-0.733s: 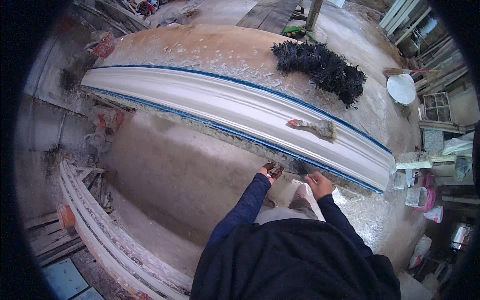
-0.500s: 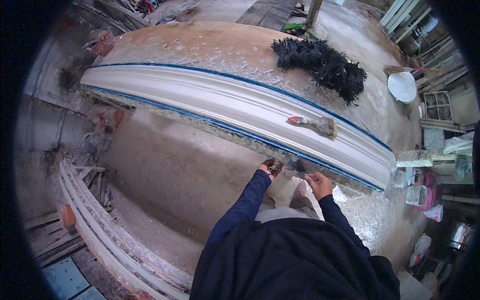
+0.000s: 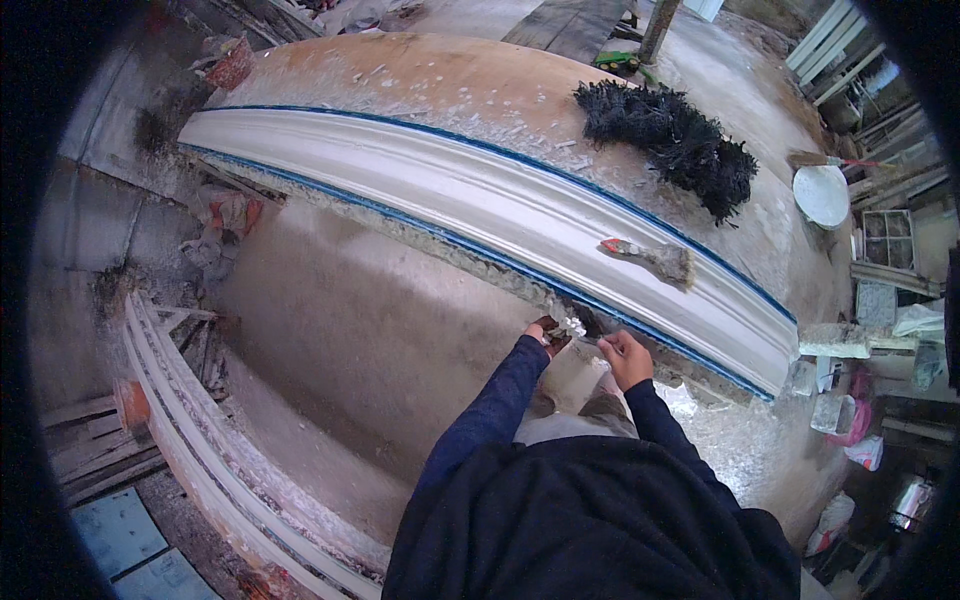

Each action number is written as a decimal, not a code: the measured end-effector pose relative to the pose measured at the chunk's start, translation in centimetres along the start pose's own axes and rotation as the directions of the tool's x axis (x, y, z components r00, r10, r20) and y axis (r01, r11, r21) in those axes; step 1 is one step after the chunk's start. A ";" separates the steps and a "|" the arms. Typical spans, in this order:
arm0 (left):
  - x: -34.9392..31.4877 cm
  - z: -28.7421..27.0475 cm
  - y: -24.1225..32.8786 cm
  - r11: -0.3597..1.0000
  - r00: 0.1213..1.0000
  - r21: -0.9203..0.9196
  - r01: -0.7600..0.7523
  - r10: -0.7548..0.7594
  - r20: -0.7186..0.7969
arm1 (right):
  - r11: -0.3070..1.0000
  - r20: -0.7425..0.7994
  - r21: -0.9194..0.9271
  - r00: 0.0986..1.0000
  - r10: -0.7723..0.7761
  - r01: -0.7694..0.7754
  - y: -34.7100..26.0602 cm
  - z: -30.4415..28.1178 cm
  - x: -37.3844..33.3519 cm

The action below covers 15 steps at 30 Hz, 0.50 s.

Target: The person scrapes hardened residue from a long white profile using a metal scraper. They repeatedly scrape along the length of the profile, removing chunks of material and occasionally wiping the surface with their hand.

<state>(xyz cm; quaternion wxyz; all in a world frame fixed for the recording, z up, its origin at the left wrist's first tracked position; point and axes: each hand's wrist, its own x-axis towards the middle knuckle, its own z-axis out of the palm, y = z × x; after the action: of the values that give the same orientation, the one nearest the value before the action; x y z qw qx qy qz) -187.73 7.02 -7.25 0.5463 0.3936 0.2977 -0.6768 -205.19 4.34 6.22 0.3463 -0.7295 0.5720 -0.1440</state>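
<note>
My left hand is curled with its fingers dark and stained, holding a small whitish clump that I cannot identify. My right hand is closed in a pinch close beside it; what lies between the fingertips is too small to make out. Both hands are just in front of the near edge of a long white grooved moulding, bordered by blue strips. On top of the moulding lies a wide paint brush with a red-tipped handle and pale bristles.
Behind the moulding, a heap of black stringy fibre rests on the dusty worktable among white scraps. A white round lid or basin is at the right. Curved white mouldings stand at the lower left, near an orange pot.
My right hand has moved slightly left, closer to my left hand. The whitish clump at my left fingers shows more now. The whole view has shifted a little.
</note>
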 end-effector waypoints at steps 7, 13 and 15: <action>4.7 -5.0 0.7 0.995 0.908 -0.044 0.086 -0.060 0.414 | 0.995 0.104 -0.048 0.991 -0.086 0.091 -0.5 0.5 -0.8; 4.4 -6.0 -0.1 0.996 0.958 0.078 -0.032 0.008 0.287 | 0.986 0.099 0.013 0.981 -0.166 0.165 -0.4 0.8 -3.0; 3.9 -7.0 -0.5 0.900 0.902 0.354 -0.254 0.087 0.424 | 0.990 0.168 0.005 0.976 -0.137 0.138 0.0 0.0 -3.3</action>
<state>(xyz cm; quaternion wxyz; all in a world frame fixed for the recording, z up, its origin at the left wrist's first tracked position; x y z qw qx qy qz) -187.17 10.98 -14.14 0.5612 0.3763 -0.0008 -0.7372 -206.20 7.41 6.82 0.3800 -0.7782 0.4892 -0.1036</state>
